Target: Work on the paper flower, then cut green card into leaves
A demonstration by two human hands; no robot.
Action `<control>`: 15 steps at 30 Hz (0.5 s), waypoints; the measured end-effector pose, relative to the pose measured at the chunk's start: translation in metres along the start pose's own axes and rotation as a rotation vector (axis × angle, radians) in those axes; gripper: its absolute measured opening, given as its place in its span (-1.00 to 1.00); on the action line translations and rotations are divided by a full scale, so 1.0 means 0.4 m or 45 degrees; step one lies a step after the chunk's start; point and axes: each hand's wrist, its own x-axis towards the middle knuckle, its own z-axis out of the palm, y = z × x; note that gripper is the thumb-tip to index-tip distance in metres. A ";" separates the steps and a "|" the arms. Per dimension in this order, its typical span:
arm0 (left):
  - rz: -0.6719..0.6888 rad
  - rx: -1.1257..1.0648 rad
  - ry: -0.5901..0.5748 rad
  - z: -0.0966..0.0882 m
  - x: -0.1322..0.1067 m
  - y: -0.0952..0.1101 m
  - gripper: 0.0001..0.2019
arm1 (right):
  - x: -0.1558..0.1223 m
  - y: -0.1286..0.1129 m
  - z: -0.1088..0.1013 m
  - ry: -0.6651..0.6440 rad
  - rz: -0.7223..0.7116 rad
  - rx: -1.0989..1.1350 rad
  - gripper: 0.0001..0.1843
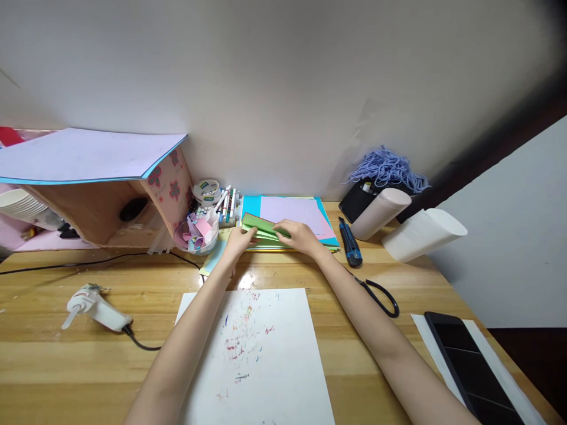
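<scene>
Both hands are at a folded green paper (262,224) that lies over a stack of coloured sheets at the back of the table. My left hand (240,241) grips its left end, thumb and fingers closed on the edge. On the right end rests my right hand (297,235), its fingers bent around the paper's edge. Behind them a lilac sheet (292,211) tops the stack, with blue sheets (252,204) showing around it. A white sheet (266,360) with coloured marks lies in front, between my forearms.
Left stand a paper-covered box (166,189), a tub of paper scraps (198,236), markers (228,203) and a glue gun (100,307). Right are a blue cutter (351,243), scissors (381,298), a pink cylinder (381,213), a white container (423,235), blue yarn (387,168) and a black device (473,366).
</scene>
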 end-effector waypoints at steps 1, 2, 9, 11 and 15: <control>-0.008 -0.010 0.026 0.000 -0.001 0.001 -0.83 | 0.000 -0.003 -0.001 -0.008 0.013 -0.032 -0.73; -0.012 -0.017 0.056 -0.001 -0.001 0.002 -0.82 | 0.001 -0.005 -0.002 -0.017 0.030 -0.061 -0.72; -0.023 -0.074 0.210 0.003 0.008 -0.019 -0.57 | 0.005 0.000 -0.013 0.149 0.110 -0.032 -0.64; -0.032 -0.076 0.210 0.006 0.010 -0.024 -0.52 | 0.005 0.003 -0.018 0.243 0.185 -0.024 -0.60; -0.055 -0.032 0.111 0.009 0.021 -0.012 -0.67 | 0.000 0.009 -0.029 0.081 0.240 -0.114 -0.38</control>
